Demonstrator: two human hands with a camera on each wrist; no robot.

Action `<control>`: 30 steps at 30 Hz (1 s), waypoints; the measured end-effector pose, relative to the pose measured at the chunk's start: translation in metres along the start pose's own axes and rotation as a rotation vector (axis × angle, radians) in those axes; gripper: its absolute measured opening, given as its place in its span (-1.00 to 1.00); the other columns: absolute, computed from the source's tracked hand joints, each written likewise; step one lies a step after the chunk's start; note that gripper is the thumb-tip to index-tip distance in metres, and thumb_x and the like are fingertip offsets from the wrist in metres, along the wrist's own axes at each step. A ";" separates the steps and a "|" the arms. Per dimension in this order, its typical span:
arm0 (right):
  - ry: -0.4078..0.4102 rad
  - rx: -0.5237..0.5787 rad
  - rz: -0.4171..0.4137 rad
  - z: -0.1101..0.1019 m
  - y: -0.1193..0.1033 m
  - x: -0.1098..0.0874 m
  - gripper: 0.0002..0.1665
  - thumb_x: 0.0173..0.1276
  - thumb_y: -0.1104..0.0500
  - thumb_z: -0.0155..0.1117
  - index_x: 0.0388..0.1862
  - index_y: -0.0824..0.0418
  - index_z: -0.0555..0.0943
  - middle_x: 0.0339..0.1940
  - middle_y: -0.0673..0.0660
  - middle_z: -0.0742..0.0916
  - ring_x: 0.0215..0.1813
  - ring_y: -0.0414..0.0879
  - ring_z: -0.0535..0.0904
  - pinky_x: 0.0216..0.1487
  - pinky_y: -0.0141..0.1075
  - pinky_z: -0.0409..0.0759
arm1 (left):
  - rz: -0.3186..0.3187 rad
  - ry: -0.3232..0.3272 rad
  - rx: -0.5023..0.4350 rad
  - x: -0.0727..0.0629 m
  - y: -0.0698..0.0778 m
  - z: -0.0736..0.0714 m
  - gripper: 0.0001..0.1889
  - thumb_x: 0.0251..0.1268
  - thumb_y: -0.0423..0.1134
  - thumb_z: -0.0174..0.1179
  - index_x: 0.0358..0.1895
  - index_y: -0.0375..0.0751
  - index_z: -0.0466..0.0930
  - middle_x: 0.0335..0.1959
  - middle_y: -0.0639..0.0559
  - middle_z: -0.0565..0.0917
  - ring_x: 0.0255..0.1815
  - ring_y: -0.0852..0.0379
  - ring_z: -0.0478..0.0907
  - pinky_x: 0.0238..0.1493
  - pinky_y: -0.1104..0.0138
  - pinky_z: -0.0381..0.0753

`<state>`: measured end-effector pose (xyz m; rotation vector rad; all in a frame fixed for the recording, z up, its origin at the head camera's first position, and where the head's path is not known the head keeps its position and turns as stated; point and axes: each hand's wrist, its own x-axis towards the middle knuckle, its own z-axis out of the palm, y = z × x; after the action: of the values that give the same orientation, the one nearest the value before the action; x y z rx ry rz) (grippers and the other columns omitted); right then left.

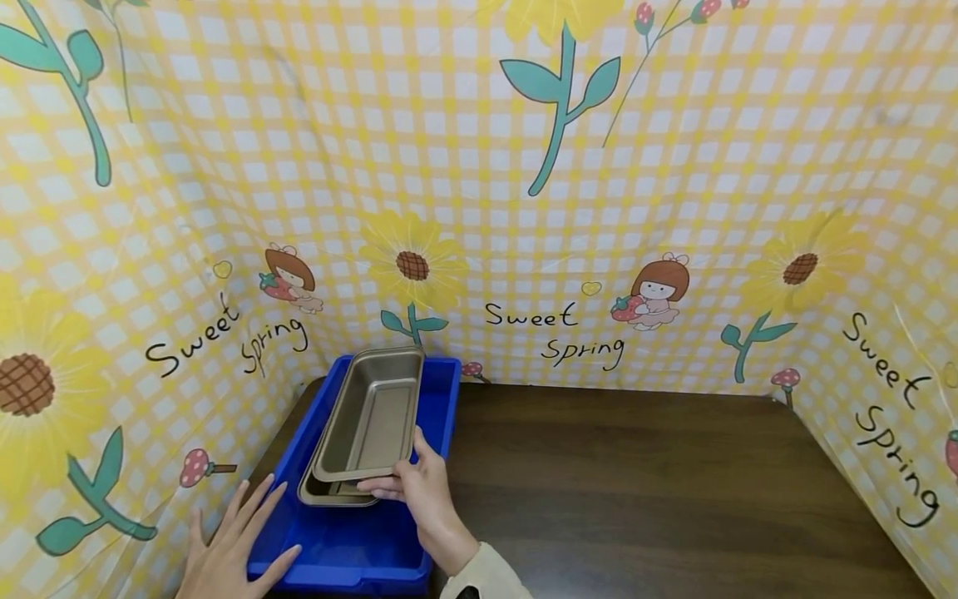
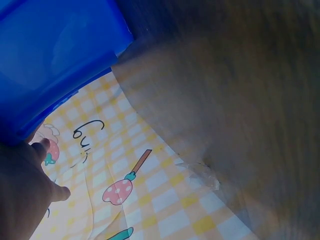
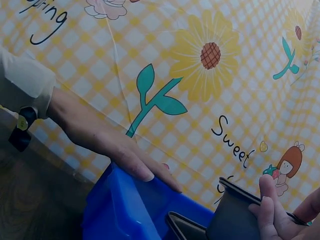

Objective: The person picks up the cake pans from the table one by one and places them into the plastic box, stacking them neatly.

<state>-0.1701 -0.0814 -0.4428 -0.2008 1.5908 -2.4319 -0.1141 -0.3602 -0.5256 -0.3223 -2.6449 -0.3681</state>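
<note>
My right hand (image 1: 430,495) pinches the near edge of a bronze-coloured loaf pan (image 1: 382,416), thumb on the right side and fingers at its underside. The pan is tilted above a blue plastic bin (image 1: 340,549). Beneath it, a second loaf pan (image 1: 337,497) lies in the bin, mostly covered by the upper one. In the right wrist view the two pans stand apart at their near ends. My left hand (image 1: 228,549), fingers spread and fairly straight, rests against the left rim of the bin. Only part of that hand (image 2: 22,182) shows in the left wrist view.
A dark wooden table (image 1: 644,491) extends right of the bin. Yellow checked cloth (image 1: 554,258) with flowers and lettering hangs at the back and on both sides, close to the bin's left and far edges.
</note>
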 end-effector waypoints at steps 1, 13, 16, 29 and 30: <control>-0.003 0.000 -0.001 0.000 0.001 0.000 -0.16 0.51 0.45 -0.11 0.75 0.26 0.07 0.10 0.41 0.77 -0.19 0.12 0.85 -0.21 -0.32 0.76 | -0.001 -0.001 -0.002 0.000 0.000 0.000 -0.04 0.29 0.14 0.42 0.71 0.13 0.15 0.74 0.12 0.09 0.75 0.20 -0.38 0.42 -0.53 -0.57; -0.002 -0.002 0.009 0.000 0.011 0.004 -0.16 0.52 0.45 -0.11 0.75 0.28 0.05 0.11 0.40 0.78 -0.17 0.15 0.85 -0.18 -0.29 0.77 | -0.007 0.000 0.001 0.001 0.001 0.000 -0.03 0.29 0.13 0.43 0.71 0.11 0.14 0.76 0.20 0.03 0.77 0.12 -0.34 0.42 -0.53 -0.56; -0.002 0.001 0.006 0.002 0.012 0.004 -0.17 0.52 0.45 -0.11 0.75 0.28 0.06 0.10 0.40 0.78 -0.17 0.16 0.85 -0.19 -0.29 0.76 | -0.012 -0.001 -0.003 0.000 0.001 0.000 -0.03 0.29 0.12 0.43 0.71 0.11 0.14 0.75 0.13 0.08 0.77 0.09 -0.32 0.42 -0.53 -0.57; 0.002 -0.001 0.005 0.009 0.016 0.006 -0.19 0.47 0.47 -0.07 0.70 0.18 0.24 0.02 0.39 0.80 -0.20 0.13 0.85 -0.25 -0.35 0.74 | -0.005 0.006 0.002 0.000 0.001 -0.001 -0.03 0.28 0.13 0.43 0.70 0.11 0.15 0.73 0.07 0.14 0.77 0.11 -0.33 0.42 -0.54 -0.54; 0.002 -0.002 0.005 0.009 0.017 0.006 -0.19 0.47 0.47 -0.07 0.70 0.19 0.24 0.02 0.39 0.80 -0.20 0.14 0.85 -0.25 -0.35 0.74 | -0.006 0.005 0.003 0.000 0.001 -0.001 -0.03 0.28 0.14 0.43 0.70 0.11 0.16 0.72 0.07 0.15 0.77 0.09 -0.31 0.42 -0.53 -0.54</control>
<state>-0.1718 -0.0976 -0.4546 -0.1950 1.5927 -2.4277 -0.1138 -0.3592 -0.5244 -0.3126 -2.6417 -0.3659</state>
